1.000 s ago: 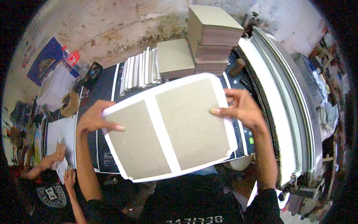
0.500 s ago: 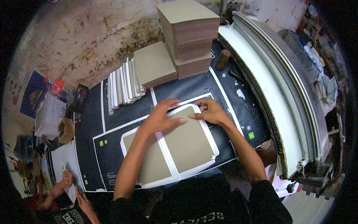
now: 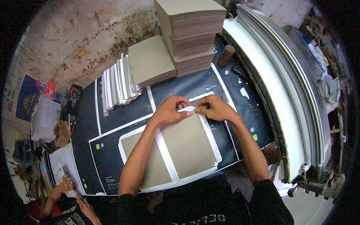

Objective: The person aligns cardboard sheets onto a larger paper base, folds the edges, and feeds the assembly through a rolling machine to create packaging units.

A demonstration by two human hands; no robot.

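Two grey boards (image 3: 193, 146) lie side by side on one white-edged sheet (image 3: 212, 138), at the bench's (image 3: 84, 116) near side. At the sheet's far edge, the right hand's (image 3: 216, 108) fingers are pinched on the white margin; the left hand (image 3: 168, 110) curls beside them, its grip unclear. Farther off stand a low stack (image 3: 152, 58) and, right of it, a tall stack (image 3: 191, 37)

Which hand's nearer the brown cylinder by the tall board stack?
Right. The right hand is below the brown cylinder in view, slightly left; the left hand is farther left.
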